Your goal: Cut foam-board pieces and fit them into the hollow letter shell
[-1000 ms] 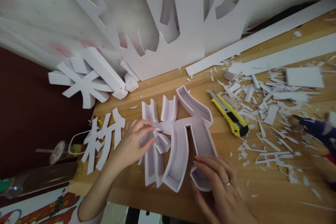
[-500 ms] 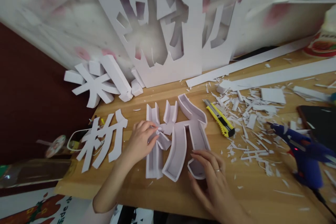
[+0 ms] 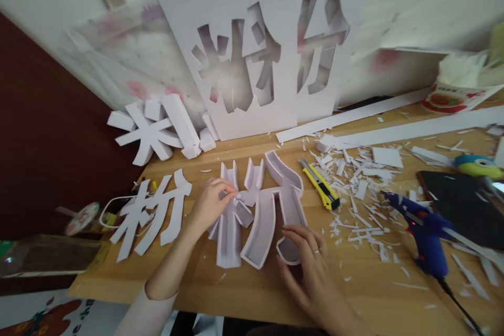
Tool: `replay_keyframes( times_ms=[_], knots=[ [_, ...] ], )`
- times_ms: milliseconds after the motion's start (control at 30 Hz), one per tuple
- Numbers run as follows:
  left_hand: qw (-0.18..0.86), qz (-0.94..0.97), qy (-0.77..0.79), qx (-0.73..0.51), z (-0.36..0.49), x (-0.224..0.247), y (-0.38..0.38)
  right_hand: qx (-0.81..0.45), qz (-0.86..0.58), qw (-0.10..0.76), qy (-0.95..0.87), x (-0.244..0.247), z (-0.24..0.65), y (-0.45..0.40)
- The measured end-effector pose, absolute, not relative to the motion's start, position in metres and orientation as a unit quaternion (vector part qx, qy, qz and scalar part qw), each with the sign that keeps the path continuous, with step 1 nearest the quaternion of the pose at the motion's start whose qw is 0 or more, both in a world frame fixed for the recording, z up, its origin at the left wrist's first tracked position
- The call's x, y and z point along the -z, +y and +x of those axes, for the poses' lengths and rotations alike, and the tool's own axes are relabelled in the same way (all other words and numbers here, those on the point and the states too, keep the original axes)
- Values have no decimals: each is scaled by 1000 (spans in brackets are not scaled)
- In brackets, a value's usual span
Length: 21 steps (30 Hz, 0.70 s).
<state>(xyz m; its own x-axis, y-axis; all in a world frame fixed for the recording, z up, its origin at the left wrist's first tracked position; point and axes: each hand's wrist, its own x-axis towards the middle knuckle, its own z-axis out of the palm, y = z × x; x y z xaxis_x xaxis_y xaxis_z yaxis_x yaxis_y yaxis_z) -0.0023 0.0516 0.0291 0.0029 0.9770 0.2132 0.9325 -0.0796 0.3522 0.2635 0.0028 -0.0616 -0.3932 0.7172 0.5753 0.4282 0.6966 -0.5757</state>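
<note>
A hollow white foam-board character (image 3: 258,231) lies open side up on the wooden table, with thin raised walls along its strokes. My left hand (image 3: 212,202) reaches over its left half. Thumb and fingertips are closed on a small white foam-board strip (image 3: 238,198) at the junction of the strokes; the fingers partly hide it. My right hand (image 3: 309,265) rests at the near right end of the character, fingers curled over the hooked stroke and thumb at its near edge. A flat white cut-out character (image 3: 151,212) lies left of my left hand.
A yellow utility knife (image 3: 319,184) lies right of the character, beside scattered white offcuts (image 3: 362,189). Further right are a blue glue gun (image 3: 423,231) with its cord and a dark board (image 3: 460,205). Behind stand finished raised pieces (image 3: 151,134) and a cut-out sheet (image 3: 252,115).
The camera view has tilted up and turned slightly right, so things sit lower and further left. Both hands keep nearly the same places on the character.
</note>
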Motion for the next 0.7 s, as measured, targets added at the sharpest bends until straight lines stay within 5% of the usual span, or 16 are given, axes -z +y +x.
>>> replay_keyframes(
  times_ms=[333,700],
  knots=[
    [140,736,639,-173,-4,-25,50,-220,-349,418,-810,51,264,-2],
    [92,778,618,-72,-14,-25,64,-260,-365,401,-799,51,264,-5]
  ],
)
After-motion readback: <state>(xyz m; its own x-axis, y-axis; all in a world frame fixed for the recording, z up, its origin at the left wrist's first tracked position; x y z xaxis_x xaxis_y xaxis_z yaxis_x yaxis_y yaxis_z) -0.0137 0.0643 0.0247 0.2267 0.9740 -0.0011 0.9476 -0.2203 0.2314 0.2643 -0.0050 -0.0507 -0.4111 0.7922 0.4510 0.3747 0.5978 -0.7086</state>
